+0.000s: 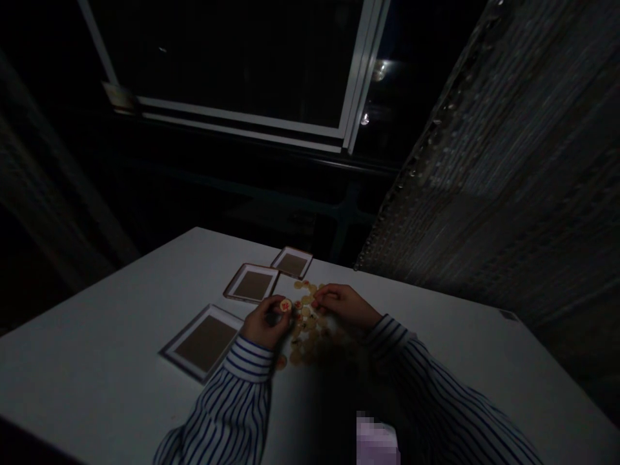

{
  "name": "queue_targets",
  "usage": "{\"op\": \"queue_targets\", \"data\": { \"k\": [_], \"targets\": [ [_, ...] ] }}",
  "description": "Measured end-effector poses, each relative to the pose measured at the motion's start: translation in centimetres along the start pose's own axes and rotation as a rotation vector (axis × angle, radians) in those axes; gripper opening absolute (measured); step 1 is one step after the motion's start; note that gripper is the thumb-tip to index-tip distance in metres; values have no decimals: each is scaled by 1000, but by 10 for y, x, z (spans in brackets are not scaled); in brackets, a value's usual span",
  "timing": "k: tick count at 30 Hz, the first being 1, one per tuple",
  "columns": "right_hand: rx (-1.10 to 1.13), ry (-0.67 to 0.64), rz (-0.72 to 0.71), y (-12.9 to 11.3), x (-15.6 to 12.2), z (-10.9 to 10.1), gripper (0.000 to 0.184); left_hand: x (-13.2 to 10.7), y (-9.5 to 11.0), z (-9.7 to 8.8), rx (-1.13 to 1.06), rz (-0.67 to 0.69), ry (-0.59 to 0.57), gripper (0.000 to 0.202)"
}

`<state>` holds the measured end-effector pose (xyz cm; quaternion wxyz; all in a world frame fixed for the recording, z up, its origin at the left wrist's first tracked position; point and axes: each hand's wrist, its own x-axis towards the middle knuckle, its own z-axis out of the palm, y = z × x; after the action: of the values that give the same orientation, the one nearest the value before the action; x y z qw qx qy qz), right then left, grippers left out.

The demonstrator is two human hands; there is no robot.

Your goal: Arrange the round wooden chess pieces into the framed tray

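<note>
My left hand [264,323] is closed on a round wooden game piece with a red mark [285,305], held up between thumb and fingers. My right hand [343,303] is curled with its fingertips pinched over a pile of several similar yellowish round pieces [305,323] spread on the white table [97,361]. Whether the right fingers hold a piece is too dim to tell. Both arms wear striped sleeves.
Three shallow square trays with brown insides lie on the table to the left: a large one [203,342], a middle one [252,284] and a small one [292,263]. A dark window [242,71] is behind, a beaded curtain [484,161] on the right. The room is very dark.
</note>
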<state>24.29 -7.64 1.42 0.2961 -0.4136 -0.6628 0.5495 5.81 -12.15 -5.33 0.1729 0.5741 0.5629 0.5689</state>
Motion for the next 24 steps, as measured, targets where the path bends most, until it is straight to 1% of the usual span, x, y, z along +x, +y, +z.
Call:
{"op": "queue_targets", "data": {
  "k": [3,6,12,16,21,24],
  "targets": [
    [11,15,-21,-5,-12,-7,20,-3,4,6,-85,-48,0,30],
    [18,40,-36,-9,-25,-16,19,-6,12,12,-154,-61,-17,32],
    [45,89,-16,-5,-46,-35,22,-12,35,19,-195,-41,-124,30],
    [54,110,-21,-1,-57,-44,25,-16,45,24,-248,-46,-172,31],
    [62,147,-39,4,-70,-56,26,-22,54,35,-334,-121,-222,31],
    [74,157,-55,8,-76,-61,28,-24,60,42,-400,-168,-288,31]
  ]
}}
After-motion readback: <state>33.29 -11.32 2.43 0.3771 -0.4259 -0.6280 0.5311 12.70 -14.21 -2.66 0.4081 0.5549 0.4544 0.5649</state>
